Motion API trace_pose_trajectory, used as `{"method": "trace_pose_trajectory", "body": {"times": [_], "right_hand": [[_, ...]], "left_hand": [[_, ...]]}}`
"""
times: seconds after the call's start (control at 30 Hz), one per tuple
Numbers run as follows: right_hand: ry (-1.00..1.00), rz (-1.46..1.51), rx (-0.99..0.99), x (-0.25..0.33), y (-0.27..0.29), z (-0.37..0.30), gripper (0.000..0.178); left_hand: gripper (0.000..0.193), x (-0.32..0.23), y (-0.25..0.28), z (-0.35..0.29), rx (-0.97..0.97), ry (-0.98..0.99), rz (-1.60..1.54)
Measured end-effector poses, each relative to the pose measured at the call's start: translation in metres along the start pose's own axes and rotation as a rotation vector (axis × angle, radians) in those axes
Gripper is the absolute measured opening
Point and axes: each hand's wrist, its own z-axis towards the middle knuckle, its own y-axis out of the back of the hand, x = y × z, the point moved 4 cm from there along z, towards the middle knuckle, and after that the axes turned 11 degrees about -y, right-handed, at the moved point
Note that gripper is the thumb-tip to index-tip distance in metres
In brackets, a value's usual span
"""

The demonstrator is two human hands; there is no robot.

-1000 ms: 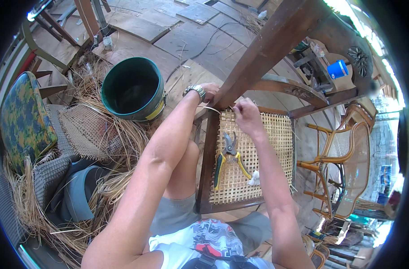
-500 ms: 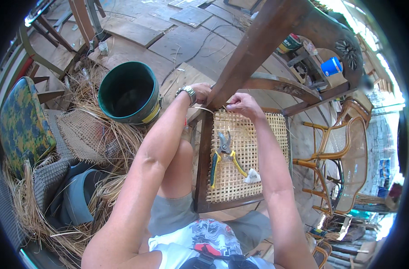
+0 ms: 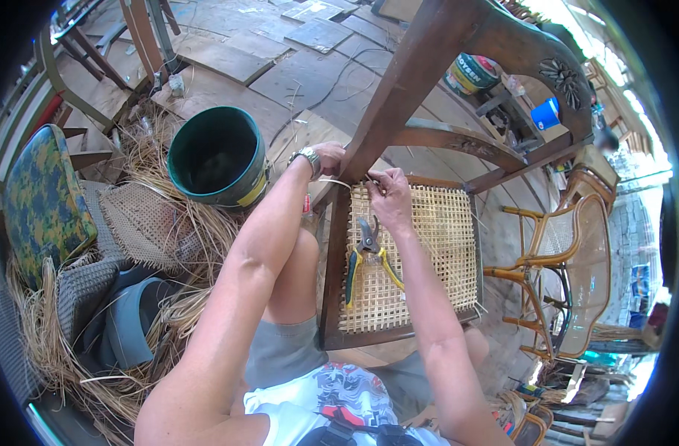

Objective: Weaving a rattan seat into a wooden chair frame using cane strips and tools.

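A dark wooden chair with a woven cane seat (image 3: 429, 260) stands in front of me. My right hand (image 3: 391, 199) is over the seat's far left corner, close to the back post (image 3: 377, 123). Its fingers are pinched together; what lies between them is too small to make out. My left hand (image 3: 328, 158) wears a watch and reaches to the post's outer side, where its fingertips are hidden. A pale cane strand (image 3: 333, 181) curves out beside the post, below that hand. Pruning shears (image 3: 368, 256) with yellow and green handles lie on the weave, jaws pointing away from me.
A dark green bucket (image 3: 217, 156) stands left of my forearm, amid loose dry cane strips (image 3: 194, 260). Further left are a camouflage-patterned cushion (image 3: 46, 204) and a grey-blue container (image 3: 135, 320). A rattan chair (image 3: 555, 260) stands at the right, a blue cup (image 3: 545, 113) beyond the chair back.
My right hand has shifted slightly left and nearer, turning over with its fingers at the seat corner. The left hand stays by the post. A white lump near the shears is now covered by my forearm.
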Motion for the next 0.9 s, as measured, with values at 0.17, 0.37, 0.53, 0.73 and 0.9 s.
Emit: {"method": "trace_pose_trajectory", "body": {"times": [0.17, 0.37, 0.53, 0.73, 0.9], "right_hand": [[-0.023, 0.022, -0.029, -0.002, -0.008, 0.0, 0.019], [-0.342, 0.569, 0.169, -0.023, -0.02, 0.028, 0.015], [-0.281, 0.395, 0.35, -0.028, -0.017, 0.048, 0.017], [-0.318, 0.65, 0.391, -0.023, 0.015, 0.049, 0.019], [-0.399, 0.304, 0.147, -0.059, 0.06, 0.021, 0.018]], "left_hand": [[0.021, -0.012, -0.008, -0.007, 0.034, 0.035, 0.084], [0.023, 0.006, 0.006, 0.002, -0.008, -0.01, 0.056], [0.024, 0.018, 0.003, 0.009, -0.046, 0.034, 0.018], [0.02, 0.031, 0.003, 0.022, -0.006, 0.047, -0.103], [0.01, 0.043, 0.006, 0.046, 0.23, -0.25, 0.286]]}}
